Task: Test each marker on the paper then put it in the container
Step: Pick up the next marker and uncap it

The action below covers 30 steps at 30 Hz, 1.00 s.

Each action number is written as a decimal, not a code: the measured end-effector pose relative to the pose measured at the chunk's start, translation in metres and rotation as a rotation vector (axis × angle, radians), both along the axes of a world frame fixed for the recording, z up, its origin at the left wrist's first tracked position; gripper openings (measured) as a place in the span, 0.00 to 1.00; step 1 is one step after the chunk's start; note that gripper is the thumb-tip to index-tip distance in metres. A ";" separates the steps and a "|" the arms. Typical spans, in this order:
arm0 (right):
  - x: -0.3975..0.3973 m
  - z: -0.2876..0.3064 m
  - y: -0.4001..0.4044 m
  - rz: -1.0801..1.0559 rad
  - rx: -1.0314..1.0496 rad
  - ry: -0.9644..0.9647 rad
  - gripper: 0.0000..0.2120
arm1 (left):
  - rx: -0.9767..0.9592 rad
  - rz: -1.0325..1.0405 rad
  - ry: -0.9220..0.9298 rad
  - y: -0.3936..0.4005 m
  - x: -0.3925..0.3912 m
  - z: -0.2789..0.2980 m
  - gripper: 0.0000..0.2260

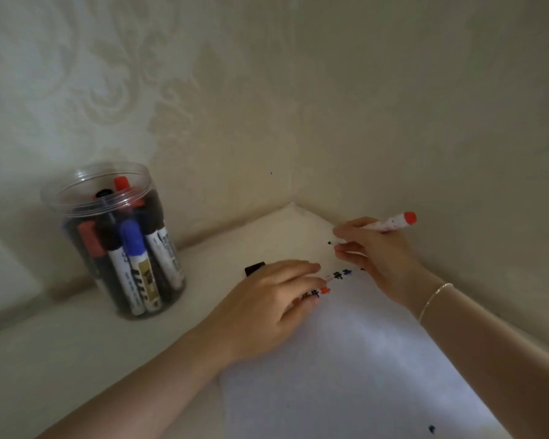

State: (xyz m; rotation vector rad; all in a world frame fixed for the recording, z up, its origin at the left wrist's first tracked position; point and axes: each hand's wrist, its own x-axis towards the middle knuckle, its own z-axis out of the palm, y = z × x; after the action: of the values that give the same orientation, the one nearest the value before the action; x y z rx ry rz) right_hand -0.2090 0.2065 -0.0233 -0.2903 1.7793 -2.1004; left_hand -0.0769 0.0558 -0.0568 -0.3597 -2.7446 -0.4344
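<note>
My right hand [377,258] pinches a thin white marker [384,225] with a red end; its dark tip points down-left just above the far end of the white paper [362,359]. My left hand [267,308] rests on the paper with straight fingers, next to a row of small black, blue and red test marks [338,277]. A black marker cap [254,268] lies just beyond my left fingers. The clear round container [114,239] stands at the left, holding several capped markers in black, blue and red.
The paper lies on a pale surface [61,359] set into a corner between two cream patterned walls [393,106]. A dark ink spot [431,428] sits near the paper's front edge. A thin bracelet circles my right wrist.
</note>
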 end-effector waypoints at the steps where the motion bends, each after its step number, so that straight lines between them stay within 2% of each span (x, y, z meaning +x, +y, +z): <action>1: -0.001 -0.002 0.000 -0.003 0.059 0.039 0.10 | 0.013 -0.051 -0.072 0.008 0.001 -0.001 0.21; 3: -0.002 -0.006 -0.001 -0.015 0.121 0.092 0.15 | 0.011 -0.062 -0.205 0.015 0.002 -0.004 0.23; 7: -0.003 -0.017 -0.005 -0.008 0.146 0.137 0.14 | -0.102 -0.016 -0.336 0.014 0.000 -0.009 0.25; 12: -0.005 -0.021 -0.009 0.017 0.172 0.152 0.11 | -0.143 -0.030 -0.365 0.017 -0.001 -0.010 0.26; 18: -0.009 -0.037 -0.016 -0.169 0.413 0.395 0.09 | -0.171 0.004 -0.338 0.015 -0.005 -0.015 0.31; 27: -0.005 -0.040 -0.017 -0.123 0.387 0.469 0.10 | -0.133 0.009 -0.321 0.013 -0.006 -0.017 0.30; 30: -0.005 -0.042 -0.018 -0.164 0.384 0.545 0.17 | -0.126 0.005 -0.316 0.013 -0.007 -0.019 0.29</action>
State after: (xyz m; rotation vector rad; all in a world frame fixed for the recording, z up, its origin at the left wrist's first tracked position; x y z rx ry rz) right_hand -0.2135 0.1884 -0.0650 -0.6763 2.5480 -1.8330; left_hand -0.0835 0.0687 -0.0756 -0.3401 -3.0902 -0.3423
